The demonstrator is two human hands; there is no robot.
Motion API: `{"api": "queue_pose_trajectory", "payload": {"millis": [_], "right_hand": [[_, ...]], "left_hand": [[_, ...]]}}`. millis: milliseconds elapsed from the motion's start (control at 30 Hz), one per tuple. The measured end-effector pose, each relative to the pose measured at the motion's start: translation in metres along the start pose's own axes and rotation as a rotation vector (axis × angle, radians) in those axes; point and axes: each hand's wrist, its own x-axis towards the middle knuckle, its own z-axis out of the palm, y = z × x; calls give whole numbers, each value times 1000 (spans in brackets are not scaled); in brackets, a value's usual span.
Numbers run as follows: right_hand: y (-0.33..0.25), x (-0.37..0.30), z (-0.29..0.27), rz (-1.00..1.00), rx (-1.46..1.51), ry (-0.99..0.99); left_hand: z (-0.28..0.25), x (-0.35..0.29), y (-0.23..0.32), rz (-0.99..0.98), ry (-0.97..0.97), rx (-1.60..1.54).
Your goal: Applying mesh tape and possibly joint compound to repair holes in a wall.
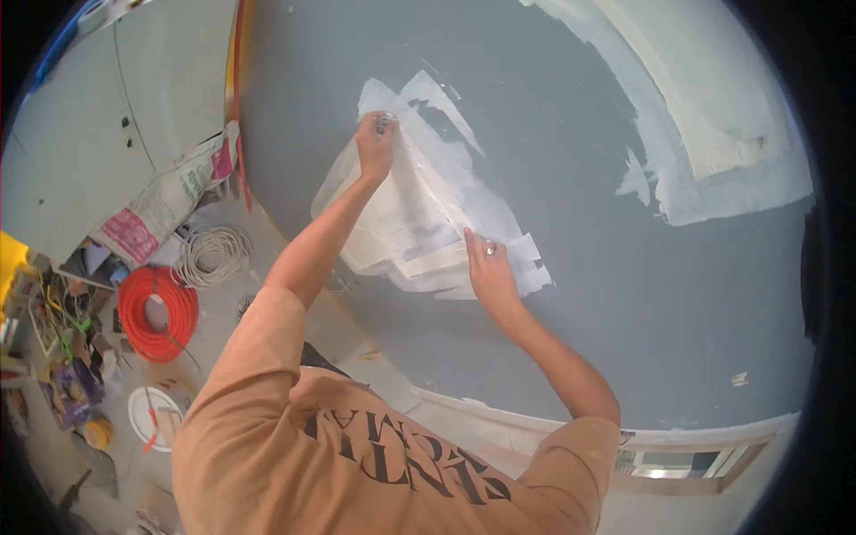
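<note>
A patch of white filler or paint (486,201) lies on a broad grey surface (571,321). Thin whitish strips (437,192) seem to overlap on the patch, and one long edge runs from hand to hand. My left hand (376,147) is at the patch's upper part, its fingers closed; whatever they pinch is hidden. Lower and to the right, my right hand (493,276) wears a ring and touches the patch with its fingertips. Its fingers are bent together, and what they hold cannot be made out. Near its knuckles another strip ends raggedly.
A larger white-coated area (713,98) covers the upper right. At left stand a pale panel (62,152), a printed sack (160,209), an orange hose coil (158,314), a pale cable coil (214,257), a white bucket (153,419) and clutter. A framed opening (687,468) shows at lower right.
</note>
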Motion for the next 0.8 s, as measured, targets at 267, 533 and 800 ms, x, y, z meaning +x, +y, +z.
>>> {"api": "queue_pose_trajectory", "payload": {"millis": [267,533,800], "right_hand": [[-6,13,8,94,61,-31],[-8,4,15,118,-33,-5],[-8,10,5,148,65,-19]], "left_hand": [[14,-19,6,-18,128,-33],[-21,-210,19,323,-471,178],[-12,-225,26,487,-805,531]]}}
